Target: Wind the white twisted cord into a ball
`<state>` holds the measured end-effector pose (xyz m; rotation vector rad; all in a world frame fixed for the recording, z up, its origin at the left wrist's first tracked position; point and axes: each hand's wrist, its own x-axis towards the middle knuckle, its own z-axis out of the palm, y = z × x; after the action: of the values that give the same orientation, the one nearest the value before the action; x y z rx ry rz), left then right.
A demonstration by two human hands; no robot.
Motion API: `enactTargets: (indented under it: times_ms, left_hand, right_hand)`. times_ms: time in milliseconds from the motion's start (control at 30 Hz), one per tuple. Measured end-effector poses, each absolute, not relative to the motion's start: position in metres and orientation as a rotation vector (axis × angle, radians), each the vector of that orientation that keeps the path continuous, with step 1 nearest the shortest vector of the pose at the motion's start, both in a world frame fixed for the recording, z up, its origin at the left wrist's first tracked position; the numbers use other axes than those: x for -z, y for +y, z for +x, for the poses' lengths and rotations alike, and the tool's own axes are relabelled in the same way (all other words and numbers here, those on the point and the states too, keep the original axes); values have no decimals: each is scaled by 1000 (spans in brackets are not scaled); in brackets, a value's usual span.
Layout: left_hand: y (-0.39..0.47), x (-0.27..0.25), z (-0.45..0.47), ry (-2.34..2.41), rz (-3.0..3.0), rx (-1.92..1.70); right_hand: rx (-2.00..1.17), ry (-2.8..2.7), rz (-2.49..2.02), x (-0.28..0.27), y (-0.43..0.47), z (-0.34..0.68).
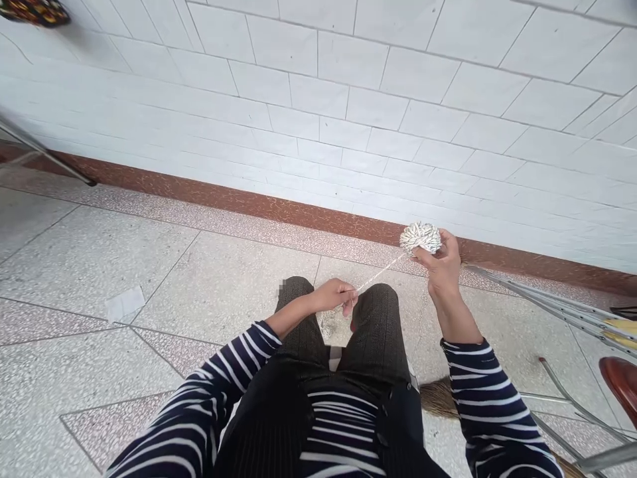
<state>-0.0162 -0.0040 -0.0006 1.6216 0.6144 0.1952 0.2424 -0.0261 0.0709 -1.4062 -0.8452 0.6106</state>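
Observation:
A ball of white cord flecked with dark is gripped in my right hand, raised out in front of my right knee. From it a single strand of cord runs taut down and to the left. My left hand pinches this strand between thumb and fingers above the gap between my knees. Below that hand, some loose cord of the same pale colour shows between my legs, partly hidden by the hand and knees.
A white tiled wall with a reddish-brown baseboard stands ahead. A pale sheet lies on the speckled floor at left. Metal crutches or poles, a broom head and a metal-legged stool are at right.

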Motion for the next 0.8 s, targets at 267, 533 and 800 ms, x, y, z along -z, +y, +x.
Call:
enactTargets:
  times_ms: [267, 533, 800]
  left_hand:
    - [24, -58, -14, 586, 1858, -292]
    - [46, -38, -8, 511, 1939, -341]
    - [37, 5, -4, 512, 1729, -417]
  right_hand:
    - [-627, -1588, -1778, -41, -40, 220]
    - [-1713, -1327, -1330, -36, -79, 218]
    - [-1731, -869, -1096, -43, -103, 223]
